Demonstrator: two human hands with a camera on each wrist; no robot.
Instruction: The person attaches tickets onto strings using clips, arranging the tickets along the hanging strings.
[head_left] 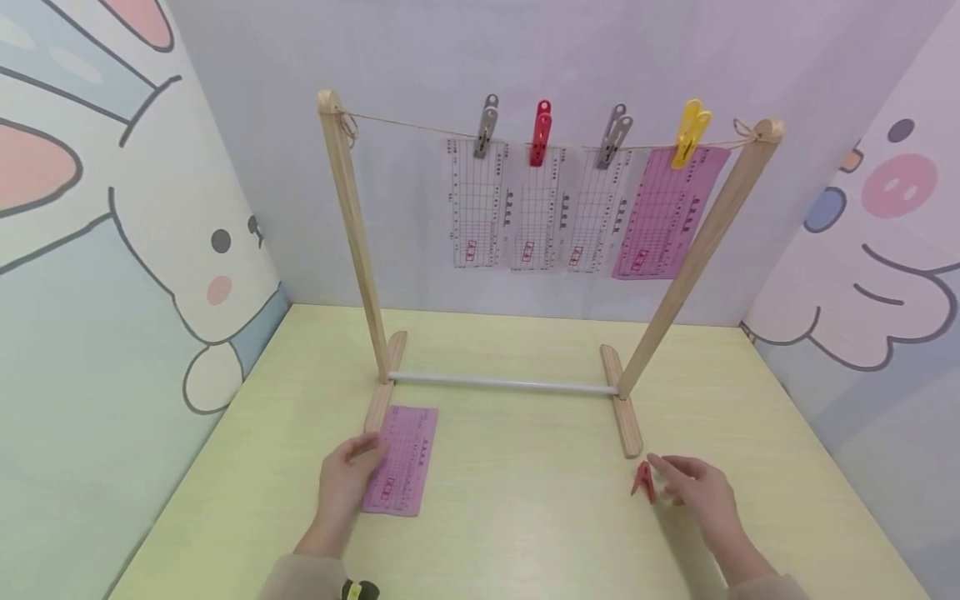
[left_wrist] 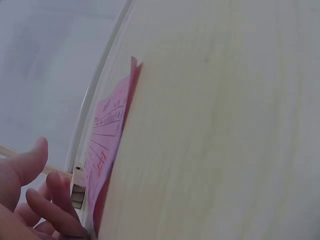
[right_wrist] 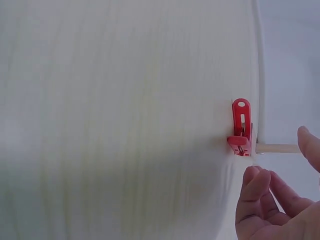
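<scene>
A pink printed sheet (head_left: 401, 460) lies flat on the pale green table (head_left: 517, 517) by the left foot of a wooden rack (head_left: 360, 250). My left hand (head_left: 347, 483) rests at its left edge, fingers (left_wrist: 52, 207) loosely bent and touching the pink sheet (left_wrist: 107, 150). A red clothespin (head_left: 643, 481) lies on the table near the rack's right foot. My right hand (head_left: 693, 487) hovers just right of it, fingers (right_wrist: 260, 192) relaxed and apart from the red clothespin (right_wrist: 241, 127). Neither hand grips anything.
A string on the rack carries two grey pegs, a red peg (head_left: 541, 133) and a yellow peg (head_left: 690, 132), holding three white sheets (head_left: 525, 204) and a pink sheet (head_left: 663, 212). A white bar (head_left: 502, 384) joins the rack's feet. Cartoon-painted walls enclose the table.
</scene>
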